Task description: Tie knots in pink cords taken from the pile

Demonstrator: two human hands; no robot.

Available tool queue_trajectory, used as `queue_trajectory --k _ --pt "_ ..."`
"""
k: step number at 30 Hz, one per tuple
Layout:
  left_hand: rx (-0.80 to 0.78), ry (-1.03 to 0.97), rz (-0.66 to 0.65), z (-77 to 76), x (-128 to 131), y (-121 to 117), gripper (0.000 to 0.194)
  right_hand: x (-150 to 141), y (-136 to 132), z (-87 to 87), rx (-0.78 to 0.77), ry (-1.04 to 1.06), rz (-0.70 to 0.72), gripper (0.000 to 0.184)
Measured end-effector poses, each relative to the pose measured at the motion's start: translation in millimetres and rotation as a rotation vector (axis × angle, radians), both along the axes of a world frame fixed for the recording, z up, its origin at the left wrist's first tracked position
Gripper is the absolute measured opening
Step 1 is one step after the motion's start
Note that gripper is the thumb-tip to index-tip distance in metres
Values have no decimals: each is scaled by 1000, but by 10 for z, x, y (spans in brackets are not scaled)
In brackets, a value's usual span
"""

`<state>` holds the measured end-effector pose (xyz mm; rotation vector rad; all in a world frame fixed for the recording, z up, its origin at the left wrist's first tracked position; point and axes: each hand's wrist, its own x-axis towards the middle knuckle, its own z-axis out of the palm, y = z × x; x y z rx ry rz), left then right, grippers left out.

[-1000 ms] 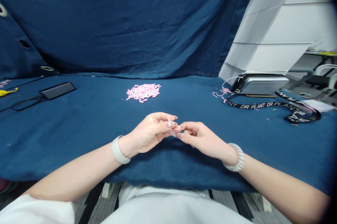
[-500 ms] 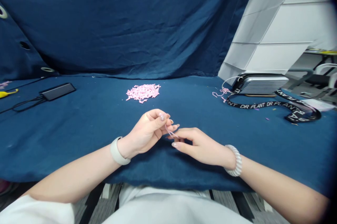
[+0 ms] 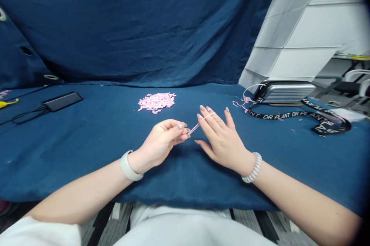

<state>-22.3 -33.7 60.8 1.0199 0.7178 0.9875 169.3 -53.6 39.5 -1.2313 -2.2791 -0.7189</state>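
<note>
A thin pink elastic band (image 3: 199,123) is stretched between my two hands over the blue cloth. My left hand (image 3: 163,142) pinches one end of it between thumb and fingertips. My right hand (image 3: 221,138) has its fingers stretched out and apart, and the band is looped over the index and middle fingers. A heap of small pink bands (image 3: 157,101) lies farther back on the table (image 3: 86,138), beyond both hands.
A black phone (image 3: 62,100) with a cable lies at the left. At the right are a silver ribbed case (image 3: 286,92), a black printed lanyard (image 3: 300,117) and a few loose pink bands (image 3: 243,102). A blue cloth backdrop hangs behind; a white panel leans at the right.
My right hand has opened and moved up and away from the left, its fingers spread inside the band. The band is now pulled taut between the hands. The left hand has barely moved.
</note>
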Motion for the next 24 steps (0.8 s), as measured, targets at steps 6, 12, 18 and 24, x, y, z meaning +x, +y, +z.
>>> queue_trajectory --k 6,12,18,24 --pt "-268 96 -314 -100 7 -44 23 46 -16 -6 -3 -15 249 64" --pt "-190 347 -585 -123 -26 0 28 66 -42 64 -249 58 440 74" --pt "259 611 -400 -112 -7 8 25 25 -91 108 -354 196 296 62" --pt "827 833 -198 -60 16 -78 24 22 -84 282 -1212 1124 330 61"
